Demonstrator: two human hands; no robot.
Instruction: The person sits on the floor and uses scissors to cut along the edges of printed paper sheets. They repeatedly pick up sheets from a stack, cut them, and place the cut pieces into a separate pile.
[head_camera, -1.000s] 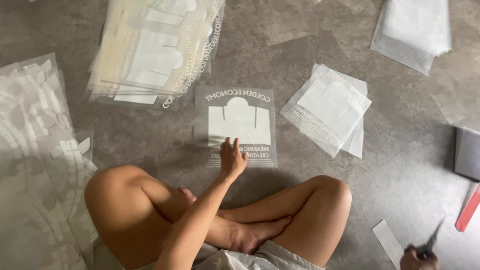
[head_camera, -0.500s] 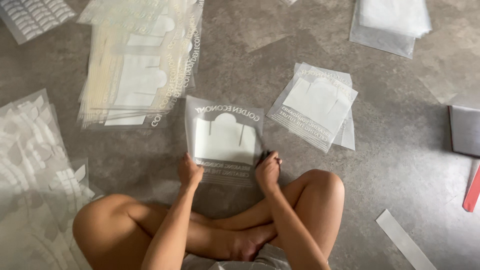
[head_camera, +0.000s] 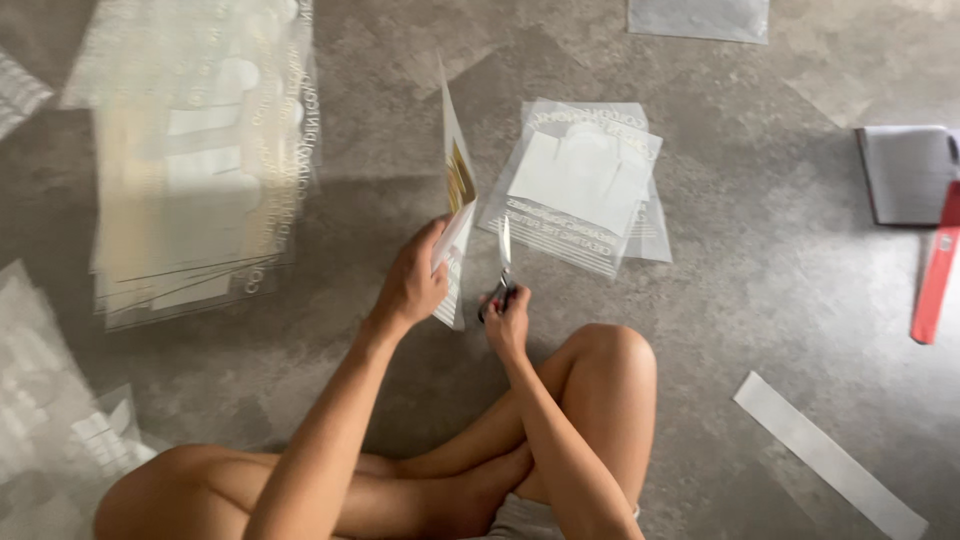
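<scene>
Head view looks straight down at someone sitting cross-legged on a grey floor (head_camera: 760, 300). Left hand (head_camera: 412, 282) is closed around the lower edge of a clear printed sheet (head_camera: 455, 195), holding it up on edge so it shows almost side-on. Right hand (head_camera: 508, 318) is wrapped round the handles of a pair of scissors (head_camera: 503, 262), blades pointing up and just beside the sheet — looks like the cutting step, about to start. Next move calls for lining the blades up with the sheet's edge. A small stack of similar sheets (head_camera: 580, 185) lies just beyond, a bigger blurry pile (head_camera: 200, 160) off to the left, and a cut strip (head_camera: 825, 455) to the right.
</scene>
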